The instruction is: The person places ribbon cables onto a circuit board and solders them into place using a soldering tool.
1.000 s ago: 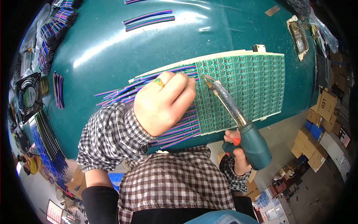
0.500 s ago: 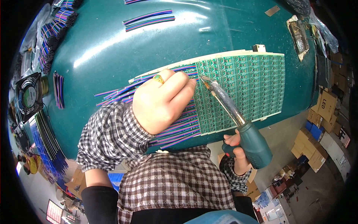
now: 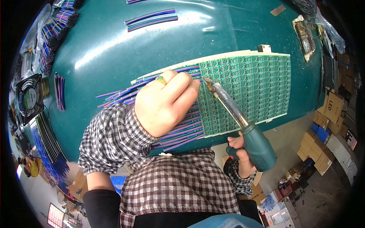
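A green soldering gun [image 3: 259, 147] is gripped in my right hand [image 3: 244, 155], its long metal barrel slanting up and left. The tip meets the left edge of a green panel of small circuit boards [image 3: 247, 91], close to my left fingertips. My left hand [image 3: 165, 100], with a ring on one finger, is closed over the multicoloured ribbon wires [image 3: 184, 131] along that edge. Its fingertips pinch a wire end beside the tip; the hand hides much of it. Several wires run left from the panel, which rests on a pale frame [image 3: 224, 56].
Short wire pieces [image 3: 152, 23] lie at the back of the green table [image 3: 102, 41]. More wire bundles [image 3: 49, 41] and a black fan [image 3: 30, 98] stand at the left. A worn block [image 3: 303, 38] sits at the back right; cardboard boxes [image 3: 317, 148] are beyond the table's right side.
The soldering gun's body has shifted very slightly left in my right hand, its tip staying near the same spot. My left hand holds its place.
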### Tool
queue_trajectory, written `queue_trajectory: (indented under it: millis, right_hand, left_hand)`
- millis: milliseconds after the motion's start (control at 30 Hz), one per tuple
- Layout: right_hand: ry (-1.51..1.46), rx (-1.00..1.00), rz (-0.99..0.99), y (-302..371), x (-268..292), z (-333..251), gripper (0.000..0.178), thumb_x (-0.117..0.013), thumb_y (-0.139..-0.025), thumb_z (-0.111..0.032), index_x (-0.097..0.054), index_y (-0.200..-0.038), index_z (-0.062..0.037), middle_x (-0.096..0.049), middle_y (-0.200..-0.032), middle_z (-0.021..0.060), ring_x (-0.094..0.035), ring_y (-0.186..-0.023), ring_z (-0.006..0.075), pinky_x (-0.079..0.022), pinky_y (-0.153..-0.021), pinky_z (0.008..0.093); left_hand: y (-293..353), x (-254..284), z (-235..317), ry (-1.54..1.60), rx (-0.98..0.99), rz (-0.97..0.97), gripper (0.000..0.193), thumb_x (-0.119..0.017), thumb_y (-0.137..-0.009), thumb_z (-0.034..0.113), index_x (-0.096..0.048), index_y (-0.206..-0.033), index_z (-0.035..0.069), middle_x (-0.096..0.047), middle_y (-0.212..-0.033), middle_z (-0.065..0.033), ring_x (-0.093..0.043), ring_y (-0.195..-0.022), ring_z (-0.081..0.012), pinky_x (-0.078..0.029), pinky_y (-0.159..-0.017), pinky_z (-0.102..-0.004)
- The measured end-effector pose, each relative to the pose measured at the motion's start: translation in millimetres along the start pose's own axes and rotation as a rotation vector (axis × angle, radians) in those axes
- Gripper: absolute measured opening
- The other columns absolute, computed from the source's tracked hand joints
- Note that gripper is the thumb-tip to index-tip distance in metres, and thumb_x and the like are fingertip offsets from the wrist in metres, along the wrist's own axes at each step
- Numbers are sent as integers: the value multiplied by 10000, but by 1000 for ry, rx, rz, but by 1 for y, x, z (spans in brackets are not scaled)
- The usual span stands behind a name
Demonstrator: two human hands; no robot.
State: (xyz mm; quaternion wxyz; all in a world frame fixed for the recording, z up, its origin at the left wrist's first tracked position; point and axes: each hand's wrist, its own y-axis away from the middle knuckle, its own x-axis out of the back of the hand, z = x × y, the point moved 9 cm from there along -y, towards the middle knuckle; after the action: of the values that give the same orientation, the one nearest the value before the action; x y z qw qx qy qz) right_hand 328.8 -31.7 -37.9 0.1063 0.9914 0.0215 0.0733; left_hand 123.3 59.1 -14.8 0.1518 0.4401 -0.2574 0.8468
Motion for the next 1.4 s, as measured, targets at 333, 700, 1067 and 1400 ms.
queue_trajectory:
  millis: [333,700,1067,1400]
  right_hand:
    - [-57,36,-8,1,2,-3,578,-673,-909,-291,-489,-1245,141,-601,-905,134,-623,-809,255,-568,-805,456]
    - [105,-52,-67,6,9,3,599,-683,-910,-334,-499,-1238,132,-636,-982,151,-662,-880,260,-579,-789,398]
    - [20,-32,-67,9,4,9,557,-702,-899,-283,-504,-1216,130,-607,-966,145,-627,-896,257,-557,-856,438]
    - [-45,3,-11,7,4,5,534,-693,-904,-257,-502,-1210,137,-612,-962,153,-630,-878,255,-568,-832,430]
  left_hand:
    - [0,0,0,4,1,11,317,-696,-646,-52,-677,-962,-48,-604,-858,-101,-591,-713,-230,-511,-634,-318]
    - [1,0,-1,-2,-10,26,309,-699,-653,-56,-677,-961,-48,-606,-862,-101,-591,-710,-233,-512,-628,-321]
    - [1,0,-4,6,28,21,289,-699,-668,-50,-684,-956,-30,-611,-859,-96,-601,-710,-237,-513,-629,-327]
    - [-2,0,-1,17,16,31,288,-699,-670,-40,-688,-957,-25,-611,-862,-98,-601,-706,-242,-512,-627,-332]
